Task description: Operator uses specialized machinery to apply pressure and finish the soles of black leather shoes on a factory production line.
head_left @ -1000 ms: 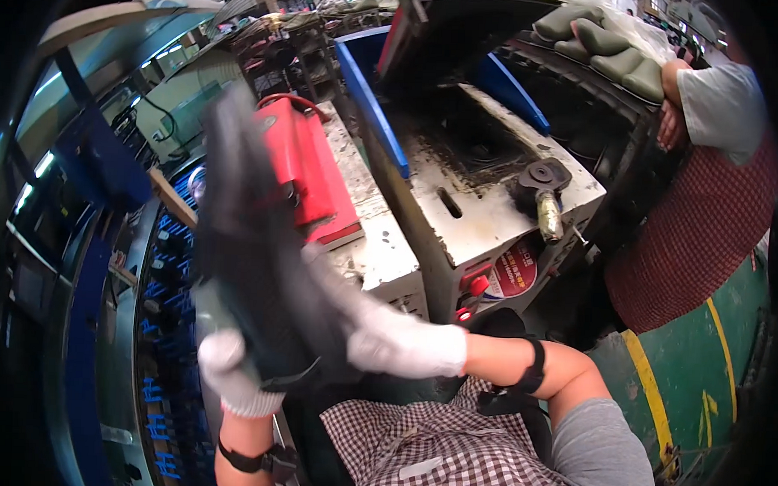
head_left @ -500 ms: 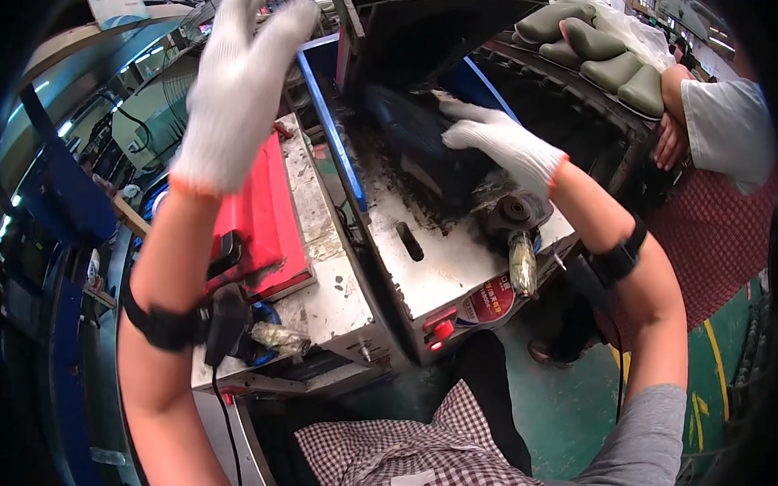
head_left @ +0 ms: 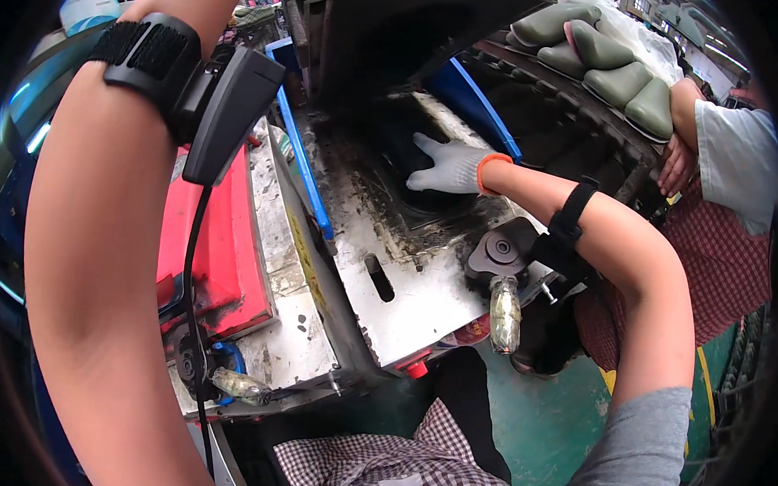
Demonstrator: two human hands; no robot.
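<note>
My right hand (head_left: 454, 166), in a white knit glove with an orange cuff, lies low over a black, dirty pad (head_left: 428, 217) on the bed of a press-like machine. Its fingers are spread and nothing shows in its grasp. I cannot tell whether the fingertips rest on the pad. Above it stands the machine's dark raised lid (head_left: 387, 50). My left forearm (head_left: 107, 207) reaches up past the top edge, so my left hand is out of sight. A pale metal plate (head_left: 430, 300) with a slot forms the machine's near part.
Blue rails (head_left: 302, 163) flank the bed. A tape-wrapped handle (head_left: 505, 316) sticks out at the front right. A red box-shaped casing (head_left: 221, 263) stands left. Green clogs (head_left: 628, 84) lie on a rack at the upper right, beside another person's hand (head_left: 677, 167).
My left hand has gone up out of the picture, its forearm now large at the left. My right hand has moved slightly left and lower, and the blurred dark piece beside it now appears as a flat pad.
</note>
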